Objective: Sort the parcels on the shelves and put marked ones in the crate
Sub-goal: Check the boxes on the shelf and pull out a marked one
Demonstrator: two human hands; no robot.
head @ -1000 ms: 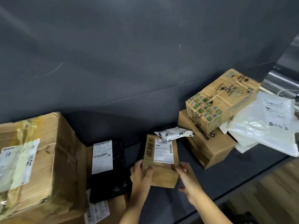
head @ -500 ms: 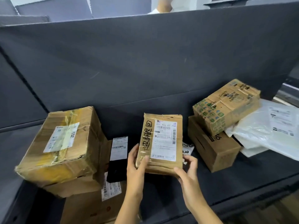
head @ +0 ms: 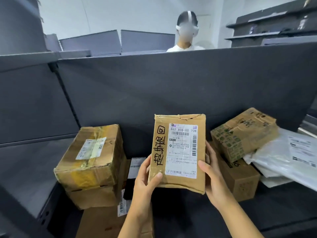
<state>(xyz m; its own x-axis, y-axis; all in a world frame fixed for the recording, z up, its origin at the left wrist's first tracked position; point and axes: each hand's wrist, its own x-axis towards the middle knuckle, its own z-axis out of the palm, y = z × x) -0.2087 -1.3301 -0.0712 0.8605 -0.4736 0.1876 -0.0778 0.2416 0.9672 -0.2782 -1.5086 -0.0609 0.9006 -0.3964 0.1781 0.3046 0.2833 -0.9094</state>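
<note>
We have lifted the flat parcel (head: 178, 152) off the shelf (head: 274, 212), left hand (head: 145, 182) and right hand (head: 214, 179) gripping its edges, and its handwritten mark suggests the crate.

Both hands (head: 145, 179) lifted the marked parcel (head: 178, 152) off the shelf, from lower centre up to mid-frame, tilting it upright.

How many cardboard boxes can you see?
6: the held box, a taped box atop a plain box at left, a bottom box, a green-printed box atop a larger box at right. More may be hidden.
</note>
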